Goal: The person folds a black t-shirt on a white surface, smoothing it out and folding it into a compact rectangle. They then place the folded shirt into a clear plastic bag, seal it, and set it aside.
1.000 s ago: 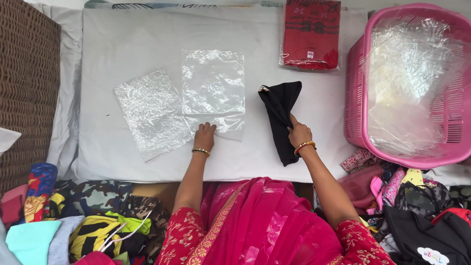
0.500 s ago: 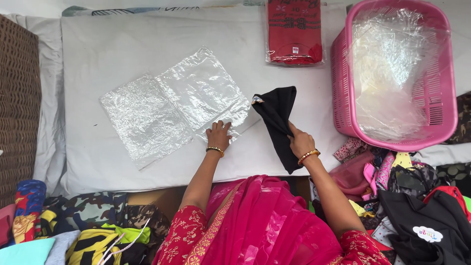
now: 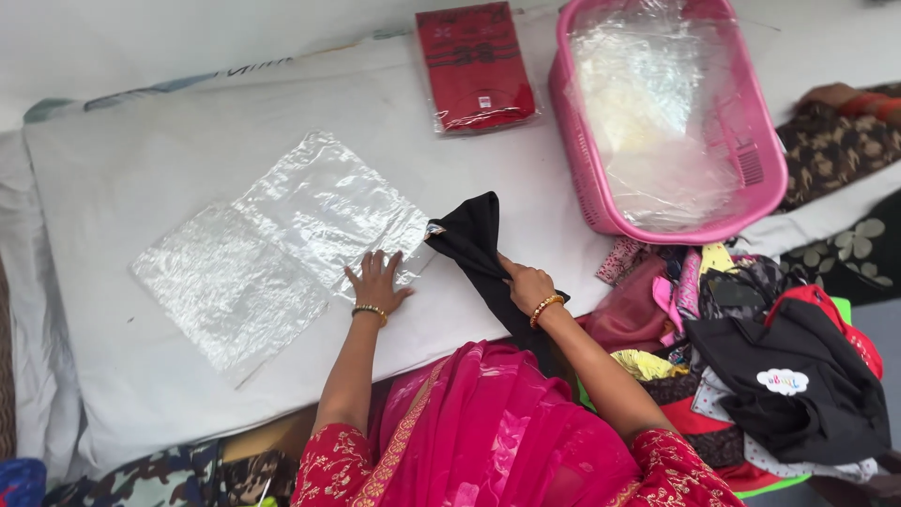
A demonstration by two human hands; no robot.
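My left hand (image 3: 377, 284) lies flat, fingers spread, on the near edge of a clear plastic bag (image 3: 328, 211) spread on the white sheet (image 3: 141, 169). A second clear bag (image 3: 225, 286) lies beside it to the left. My right hand (image 3: 527, 284) presses on a folded black garment (image 3: 479, 249), whose top end touches the first bag's right corner. Both wrists wear bangles.
A red garment packed in plastic (image 3: 474, 64) lies at the far edge of the sheet. A pink basket (image 3: 601, 202) lined with clear plastic stands to the right. A heap of mixed clothes (image 3: 751, 347) sits at the lower right.
The view has swung, so everything appears turned. My left hand stays on the bag's edge and my right hand stays on the black garment, whose tip now meets the bag.
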